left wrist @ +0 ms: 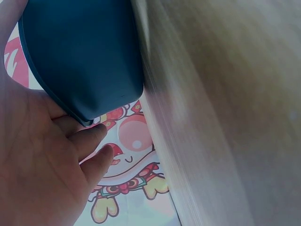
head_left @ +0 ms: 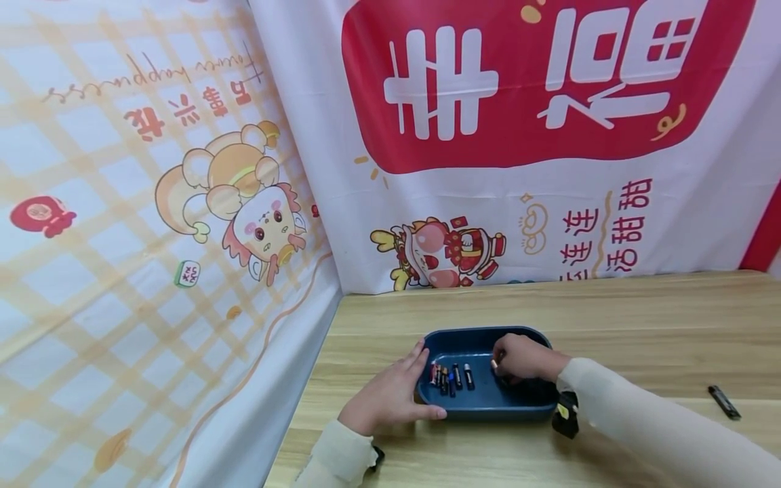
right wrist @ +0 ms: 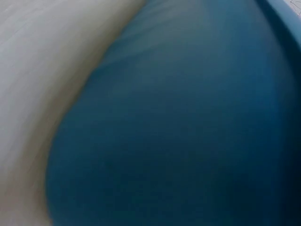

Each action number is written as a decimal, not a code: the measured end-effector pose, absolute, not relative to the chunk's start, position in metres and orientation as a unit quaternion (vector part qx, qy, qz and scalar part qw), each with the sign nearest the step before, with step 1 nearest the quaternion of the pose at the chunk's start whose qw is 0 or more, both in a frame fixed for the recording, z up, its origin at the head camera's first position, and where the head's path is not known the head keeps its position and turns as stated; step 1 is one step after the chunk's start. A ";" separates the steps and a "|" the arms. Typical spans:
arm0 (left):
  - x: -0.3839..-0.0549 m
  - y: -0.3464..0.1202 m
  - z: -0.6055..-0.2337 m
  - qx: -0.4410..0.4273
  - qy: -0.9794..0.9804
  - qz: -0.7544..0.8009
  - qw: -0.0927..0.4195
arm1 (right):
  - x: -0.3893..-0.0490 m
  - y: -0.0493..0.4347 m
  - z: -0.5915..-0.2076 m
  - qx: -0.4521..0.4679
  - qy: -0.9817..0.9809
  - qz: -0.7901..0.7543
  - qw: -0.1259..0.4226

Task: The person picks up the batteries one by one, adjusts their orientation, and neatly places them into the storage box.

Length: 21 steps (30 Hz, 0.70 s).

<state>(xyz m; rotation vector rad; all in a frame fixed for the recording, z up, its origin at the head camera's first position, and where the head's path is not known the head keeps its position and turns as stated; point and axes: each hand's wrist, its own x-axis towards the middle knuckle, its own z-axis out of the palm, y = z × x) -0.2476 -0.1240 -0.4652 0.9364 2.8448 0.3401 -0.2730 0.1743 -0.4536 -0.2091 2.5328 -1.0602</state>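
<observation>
A dark blue tray (head_left: 488, 413) stands on the wooden table. In the head view, my left hand (head_left: 393, 390) holds its left end, fingers along the rim and thumb at the front. The left wrist view has that hand (left wrist: 44, 146) beside the tray's outer wall (left wrist: 84, 56), fingertips around the rim. Several small batteries (head_left: 457, 376) lie inside at the left. My right hand (head_left: 526, 357) reaches into the right part and pinches a small battery with a copper-coloured end (head_left: 495, 364). Dark things beneath this hand are mostly hidden. Only the tray's wall (right wrist: 174, 122) fills much of the right wrist view.
A slim dark object (head_left: 724, 402) lies on the table (head_left: 641, 325) to the right of the tray. Printed cloths hang behind the table (head_left: 317, 135) and along its left side (head_left: 122, 271). A black wrist device (head_left: 565, 415) sits beside the tray's front right corner.
</observation>
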 end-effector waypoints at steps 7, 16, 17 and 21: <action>-0.248 -0.125 -0.466 0.318 0.940 0.110 0.062 | -0.276 0.157 -0.456 -0.086 0.906 -0.367 0.196; -0.250 -0.124 -0.466 0.316 0.940 0.113 0.066 | -0.280 0.148 -0.462 -0.090 0.919 -0.335 0.187; -0.250 -0.124 -0.466 0.315 0.940 0.114 0.066 | -0.280 0.148 -0.462 -0.090 0.920 -0.331 0.187; -0.250 -0.124 -0.466 0.313 0.941 0.114 0.067 | -0.279 0.147 -0.461 -0.087 0.923 -0.322 0.191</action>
